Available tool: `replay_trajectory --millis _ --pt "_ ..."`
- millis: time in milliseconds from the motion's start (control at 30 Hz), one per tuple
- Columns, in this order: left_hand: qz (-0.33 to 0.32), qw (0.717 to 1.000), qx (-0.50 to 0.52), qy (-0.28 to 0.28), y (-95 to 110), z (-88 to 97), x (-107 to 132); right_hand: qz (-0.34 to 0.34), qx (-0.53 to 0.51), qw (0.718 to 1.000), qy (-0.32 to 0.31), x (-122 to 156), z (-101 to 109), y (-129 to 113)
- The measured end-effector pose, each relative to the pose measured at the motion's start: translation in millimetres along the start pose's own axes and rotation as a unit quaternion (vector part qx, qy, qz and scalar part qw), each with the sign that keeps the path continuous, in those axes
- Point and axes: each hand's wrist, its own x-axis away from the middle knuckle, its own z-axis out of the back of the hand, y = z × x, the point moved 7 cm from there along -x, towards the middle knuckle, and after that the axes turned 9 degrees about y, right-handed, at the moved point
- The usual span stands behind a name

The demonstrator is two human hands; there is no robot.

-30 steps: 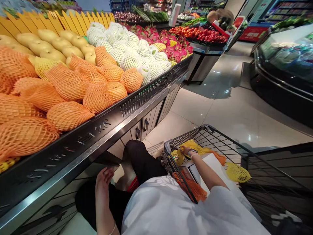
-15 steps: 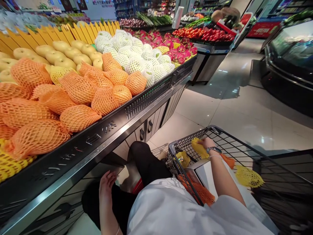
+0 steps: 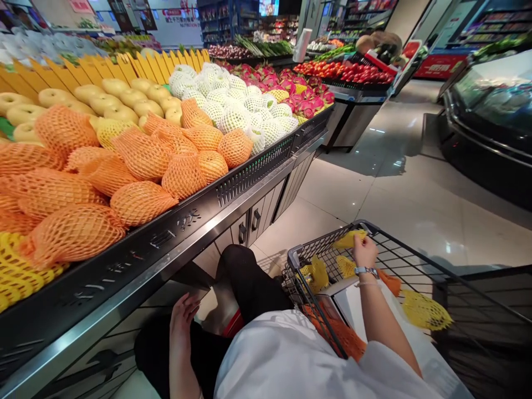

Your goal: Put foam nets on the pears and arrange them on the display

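The right hand [image 3: 364, 252] is raised over a wire shopping cart [image 3: 296, 260], its fingers [image 3: 359, 244] loosely bent and wearing a wristwatch [image 3: 366, 271] on the wrist. A yellow foam net [image 3: 350, 238] lies against the cart's far wires, just beyond the fingertips; I cannot tell whether the fingers are pinching it.

Two more yellow foam nets [image 3: 318, 274] [image 3: 344, 266] sit inside the cart, and a third [image 3: 424, 310] lies further right, beside the cart's wire side. An orange foam net [image 3: 334, 330] hangs at the cart's near end, close to a white sheet [image 3: 366, 316].

The left hand [image 3: 183, 316] is left of the cart, beside a knee in black trousers [image 3: 236, 277], its fingers [image 3: 179, 307] open and holding nothing. A white sleeve [image 3: 291, 354] fills the bottom of the view.

Left of the cart, a bench [image 3: 166, 238] carries fruit in orange foam nets [image 3: 141, 202], pale pears [image 3: 112, 86], white-netted melons [image 3: 233, 119] and dragon fruit [image 3: 305, 108].
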Motion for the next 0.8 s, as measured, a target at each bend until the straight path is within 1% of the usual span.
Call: replay_trajectory --millis 67,100,133,167,200,267,333,400,433,467,500,533,567,600,667,733,800 --pt "-0.004 1.000 0.016 0.000 2 -5.8 2 0.034 -0.079 0.996 0.035 10 6 -33" --pt "-0.013 1.000 0.029 0.002 4 -10.0 4 0.055 -0.122 0.990 0.035 18 5 -53" --pt "-0.030 0.998 0.046 0.006 9 -14.8 8 0.082 -0.174 0.981 0.020 29 2 -76" --pt "-0.056 0.996 0.068 0.014 15 -19.7 13 0.114 -0.233 0.966 -0.013 42 -3 -101" --pt "-0.093 0.991 0.089 0.022 24 -24.8 20 0.147 -0.294 0.942 -0.063 58 -9 -129" --pt "-0.187 0.975 0.121 0.027 47 -36.8 38 0.203 -0.395 0.875 -0.192 97 -21 -184" --pt "-0.283 0.952 0.119 -0.009 75 -55.2 61 0.235 -0.432 0.809 -0.321 140 -32 -231" --pt "-0.357 0.926 0.102 -0.068 104 -77.2 84 0.241 -0.441 0.753 -0.425 182 -42 -266" --pt "-0.377 0.917 0.092 -0.089 116 -86.7 92 0.238 -0.444 0.725 -0.470 202 -47 -279" --pt "-0.381 0.916 0.083 -0.097 126 -94.3 97 0.232 -0.446 0.698 -0.510 221 -52 -289" --pt "-0.376 0.919 0.082 -0.089 134 -98.6 98 0.223 -0.448 0.674 -0.543 239 -56 -296" --pt "-0.366 0.924 0.086 -0.066 139 -99.7 97 0.213 -0.451 0.657 -0.566 254 -61 -300" --pt "-0.353 0.931 0.092 -0.038 142 -98.6 94 0.202 -0.453 0.647 -0.579 266 -66 -301" --pt "-0.338 0.936 0.102 -0.010 143 -96.0 90 0.191 -0.456 0.644 -0.583 276 -71 -300" --pt "-0.303 0.945 0.125 0.024 139 -89.6 82 0.168 -0.459 0.652 -0.579 288 -83 -291" --pt "-0.268 0.952 0.145 0.035 131 -83.3 74 0.155 -0.450 0.664 -0.577 296 -96 -277" --pt "-0.250 0.957 0.142 0.044 126 -76.9 70 0.166 -0.428 0.677 -0.575 299 -109 -265"
